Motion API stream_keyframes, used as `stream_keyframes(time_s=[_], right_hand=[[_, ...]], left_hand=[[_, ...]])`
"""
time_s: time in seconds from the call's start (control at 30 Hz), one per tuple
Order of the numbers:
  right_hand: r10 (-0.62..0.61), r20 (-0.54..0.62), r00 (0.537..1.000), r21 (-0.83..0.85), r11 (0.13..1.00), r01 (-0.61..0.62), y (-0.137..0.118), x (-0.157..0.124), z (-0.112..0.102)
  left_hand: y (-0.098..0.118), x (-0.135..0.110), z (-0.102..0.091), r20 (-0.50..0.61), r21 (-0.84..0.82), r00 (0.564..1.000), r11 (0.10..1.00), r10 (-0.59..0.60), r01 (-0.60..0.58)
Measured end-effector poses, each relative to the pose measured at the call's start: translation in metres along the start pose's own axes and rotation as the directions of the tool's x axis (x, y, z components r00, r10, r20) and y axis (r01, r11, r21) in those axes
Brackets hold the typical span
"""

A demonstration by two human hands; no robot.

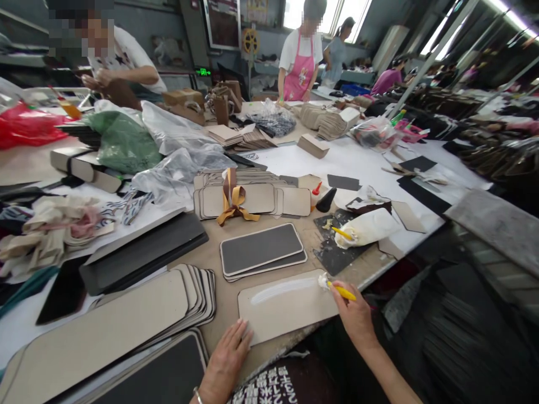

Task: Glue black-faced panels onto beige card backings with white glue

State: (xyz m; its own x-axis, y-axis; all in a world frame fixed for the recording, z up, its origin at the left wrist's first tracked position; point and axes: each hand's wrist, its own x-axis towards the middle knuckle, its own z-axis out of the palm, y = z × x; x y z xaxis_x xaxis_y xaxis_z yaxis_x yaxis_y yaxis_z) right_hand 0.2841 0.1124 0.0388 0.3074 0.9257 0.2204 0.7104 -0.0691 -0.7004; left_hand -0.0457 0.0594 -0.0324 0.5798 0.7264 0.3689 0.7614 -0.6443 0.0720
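My left hand lies flat with fingers stretched out on the near left corner of a grey cardboard panel at the table's front edge. My right hand is closed round a yellow-handled glue brush whose white tip touches the panel's right end. A white streak of glue runs along the panel's upper part. Just beyond lies a short stack of dark-faced panels.
A fanned stack of long grey boards lies at the left, black boards behind it. A white glue container with a second brush rests on a dark mat at right. Other people work at the table's far side.
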Motion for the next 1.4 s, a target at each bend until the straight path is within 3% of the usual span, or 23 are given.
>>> stream_keyframes(time_s=[0.1,0.17,0.3,0.43,0.57,0.7,0.9,1.07,1.4], right_hand=[[-0.206,0.058,0.977,-0.135,0.968,0.213,-0.015,-0.015,0.008],[-0.271,0.111,0.956,-0.181,0.941,0.287,-0.033,-0.032,0.021],[-0.34,0.223,0.914,-0.071,0.929,0.363,-0.073,-0.069,0.051],[-0.335,0.267,0.904,0.152,0.941,0.304,-0.1,-0.091,0.064],[-0.172,0.332,0.927,0.221,0.97,0.101,-0.109,-0.096,0.066],[-0.014,0.331,0.944,0.192,0.98,-0.053,-0.092,-0.095,0.063],[0.133,0.033,0.991,-0.013,0.991,-0.133,-0.018,-0.065,0.014],[-0.032,-0.063,0.998,-0.165,0.986,0.021,0.006,-0.036,-0.021],[-0.255,-0.021,0.967,-0.18,0.952,0.247,0.011,-0.021,-0.011]], left_hand=[[0.0,0.001,0.002,0.004,-0.01,1.0,1.0,0.016,-0.016],[0.001,0.002,0.003,0.007,-0.027,1.0,1.0,0.016,-0.016],[0.002,0.003,0.002,0.033,-0.085,0.999,0.995,-0.04,0.042],[0.002,0.004,-0.003,0.087,-0.202,0.992,0.973,-0.097,0.113],[-0.001,0.0,-0.008,0.077,-0.296,0.988,0.943,-0.136,0.153],[-0.003,-0.005,-0.008,0.02,-0.329,0.991,0.935,-0.134,0.133],[-0.002,-0.005,-0.009,0.028,-0.298,0.991,0.945,-0.129,0.132],[-0.001,-0.005,-0.006,-0.027,-0.279,0.992,0.954,-0.126,0.114],[0.003,-0.004,-0.008,-0.006,-0.186,0.997,0.98,-0.075,0.073]])
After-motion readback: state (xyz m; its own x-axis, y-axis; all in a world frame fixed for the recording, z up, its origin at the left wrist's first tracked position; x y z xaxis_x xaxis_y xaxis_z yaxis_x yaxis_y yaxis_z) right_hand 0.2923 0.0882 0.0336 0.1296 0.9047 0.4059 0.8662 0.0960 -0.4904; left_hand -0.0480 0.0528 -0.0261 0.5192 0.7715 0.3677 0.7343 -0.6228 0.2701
